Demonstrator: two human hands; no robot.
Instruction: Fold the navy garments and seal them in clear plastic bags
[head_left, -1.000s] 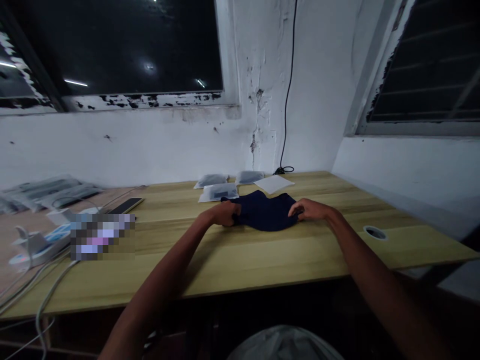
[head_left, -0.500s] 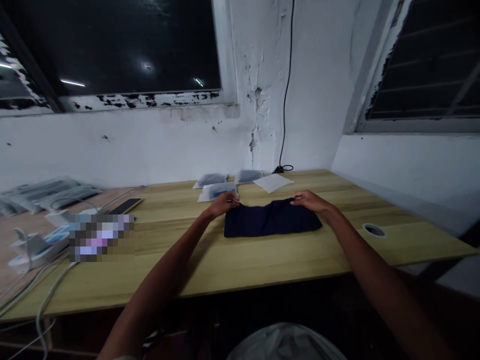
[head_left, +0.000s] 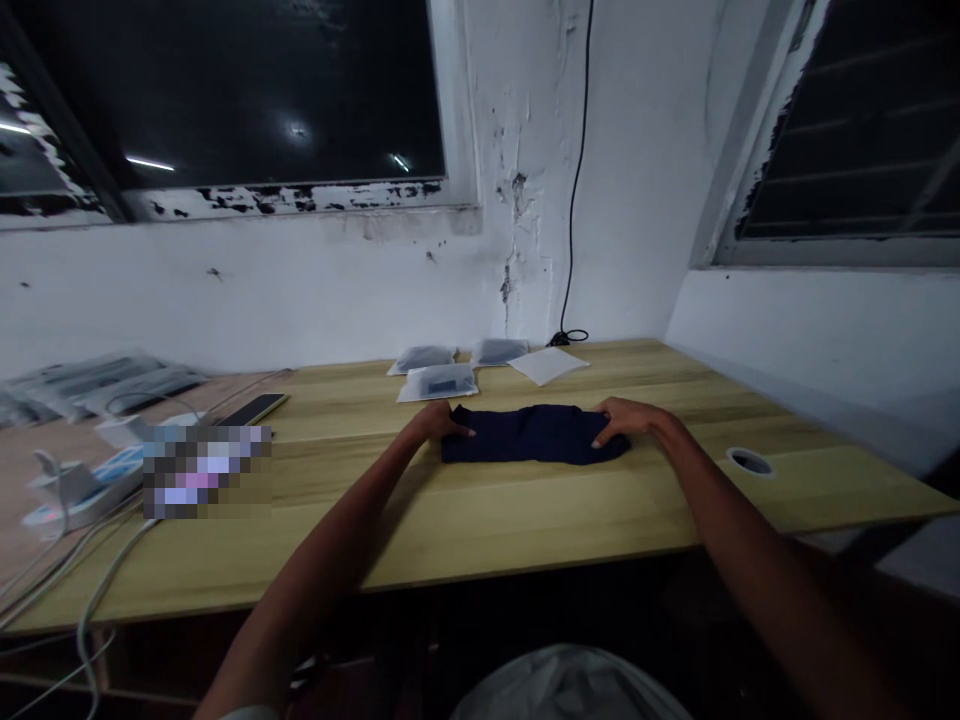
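Observation:
A dark navy piece of folded cloth lies on the wooden table as a long, narrow strip. My left hand grips its left end, the thumb on top and the other fingers behind or beneath, mostly hidden. At the opposite end my right hand holds the cloth the same way, thumb pressed on the fabric. What kind of garment or cloth it is cannot be made out. Just behind it lies a frosted plastic bag with something dark inside.
Two more filled frosted bags and a flat white sheet or bag lie toward the wall. On the left are a power strip with cables, a phone and stacked packed bags. A cable hole sits at right.
The cloth has become narrower, its far edge folded toward me. Both hands have shifted from its far edge to its two ends, thumbs now on top.

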